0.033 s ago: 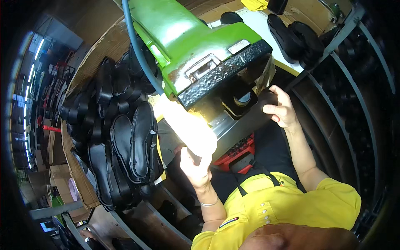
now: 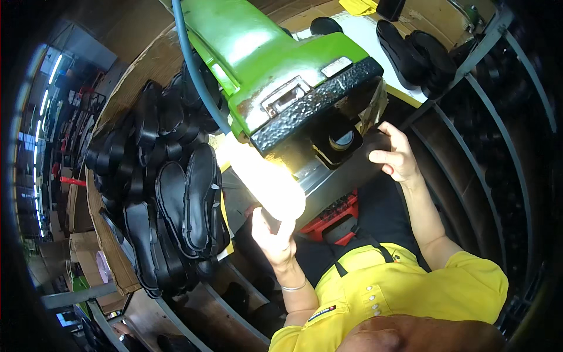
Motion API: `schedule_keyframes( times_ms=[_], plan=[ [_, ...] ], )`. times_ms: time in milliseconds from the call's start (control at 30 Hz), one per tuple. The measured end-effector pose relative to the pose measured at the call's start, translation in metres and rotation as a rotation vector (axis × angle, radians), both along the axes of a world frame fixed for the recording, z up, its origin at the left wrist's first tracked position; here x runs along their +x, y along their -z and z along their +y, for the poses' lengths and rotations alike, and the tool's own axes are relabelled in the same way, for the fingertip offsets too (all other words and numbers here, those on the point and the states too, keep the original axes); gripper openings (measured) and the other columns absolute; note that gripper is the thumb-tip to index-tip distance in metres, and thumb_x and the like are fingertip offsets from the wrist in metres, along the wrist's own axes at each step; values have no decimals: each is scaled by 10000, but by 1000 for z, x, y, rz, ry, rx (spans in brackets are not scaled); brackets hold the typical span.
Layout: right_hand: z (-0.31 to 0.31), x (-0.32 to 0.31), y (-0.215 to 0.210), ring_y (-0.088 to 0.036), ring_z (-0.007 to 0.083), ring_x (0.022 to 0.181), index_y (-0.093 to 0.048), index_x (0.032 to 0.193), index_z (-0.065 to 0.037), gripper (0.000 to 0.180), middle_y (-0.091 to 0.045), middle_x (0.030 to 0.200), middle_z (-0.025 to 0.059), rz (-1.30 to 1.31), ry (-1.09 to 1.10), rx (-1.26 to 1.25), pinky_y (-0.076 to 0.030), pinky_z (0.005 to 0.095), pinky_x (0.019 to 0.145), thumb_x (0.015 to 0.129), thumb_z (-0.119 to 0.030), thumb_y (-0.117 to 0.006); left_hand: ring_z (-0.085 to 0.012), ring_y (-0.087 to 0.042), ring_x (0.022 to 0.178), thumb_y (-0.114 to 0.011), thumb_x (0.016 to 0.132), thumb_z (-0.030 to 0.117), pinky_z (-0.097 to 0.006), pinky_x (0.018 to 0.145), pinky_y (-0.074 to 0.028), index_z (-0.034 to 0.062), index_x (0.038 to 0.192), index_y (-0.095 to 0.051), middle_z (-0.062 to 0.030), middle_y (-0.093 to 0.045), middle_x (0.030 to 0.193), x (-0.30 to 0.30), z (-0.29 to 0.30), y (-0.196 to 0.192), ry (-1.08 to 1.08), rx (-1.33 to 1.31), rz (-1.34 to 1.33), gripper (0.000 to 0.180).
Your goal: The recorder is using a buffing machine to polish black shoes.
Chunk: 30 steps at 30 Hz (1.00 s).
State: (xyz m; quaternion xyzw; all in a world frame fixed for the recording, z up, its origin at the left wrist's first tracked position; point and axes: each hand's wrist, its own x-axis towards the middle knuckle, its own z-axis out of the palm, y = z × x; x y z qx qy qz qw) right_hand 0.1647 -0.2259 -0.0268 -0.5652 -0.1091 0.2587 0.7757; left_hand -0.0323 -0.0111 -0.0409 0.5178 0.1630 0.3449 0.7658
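Note:
A long black shoe sole (image 2: pixel 350 171) spans the space under the head of a green machine (image 2: pixel 275 70). My right hand (image 2: pixel 396 154) grips its far right end, thumb and fingers closed around the edge. At the other end my left hand (image 2: pixel 274 239) is closed on it, its fingertips washed out by a glaring white lamp (image 2: pixel 264 182). The lamp hides part of the sole near that hand. Just above the sole sits a round metal part (image 2: pixel 341 139) in the machine's dark underside.
A cardboard box (image 2: pixel 126 273) on the left is heaped with black shoe soles (image 2: pixel 199 196). More soles (image 2: pixel 402 53) lie on a white surface at back right. Curved grey metal rails (image 2: pixel 487 117) flank me. A blue hose (image 2: pixel 196 70) runs down the machine; something red (image 2: pixel 334 220) shows below.
My left hand has shifted very slightly left, and the right end of the sole has tilted a little. Otherwise the scene stays the same.

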Motion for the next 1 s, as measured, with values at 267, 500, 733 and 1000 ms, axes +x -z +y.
schedule_keyframes(
  times_ms=[267, 500, 733, 1000],
  plan=[
    [27, -12, -8, -540, 44, 607, -578, 924, -27, 325, -629, 818, 34, -1, -52, -61, -396, 174, 477, 669, 20, -773, -267, -598, 1052, -719, 772, 13, -387, 925, -514, -54, 1353, -418, -148, -576, 1203, -30, 15, 26, -9, -167, -46, 658],
    [56, -18, 2, -592, 83, 802, -602, 917, -32, 364, -654, 855, 24, -434, -97, -104, -486, 249, 747, 663, -79, -859, -179, -591, 912, -809, 673, 80, -292, 861, -473, -6, 1134, -518, -80, -601, 1020, -67, 27, 45, 44, 9, 211, 552],
    [55, -15, -7, -583, 89, 795, -585, 948, -20, 382, -640, 858, 25, -546, -79, -102, -492, 263, 740, 681, -86, -851, -132, -518, 643, -832, 713, 193, -283, 618, -444, 9, 879, -616, -24, -577, 717, 19, 4, -4, 112, 886, 563, 328],
    [28, -11, -16, -524, 41, 542, -571, 996, 3, 314, -629, 863, 49, -72, -82, -40, -389, 176, 389, 741, -28, -752, -223, -529, 556, -818, 744, 253, -325, 547, -440, 32, 804, -631, -68, -561, 656, 63, 1, -13, -221, 1632, 328, 296]
  ],
)
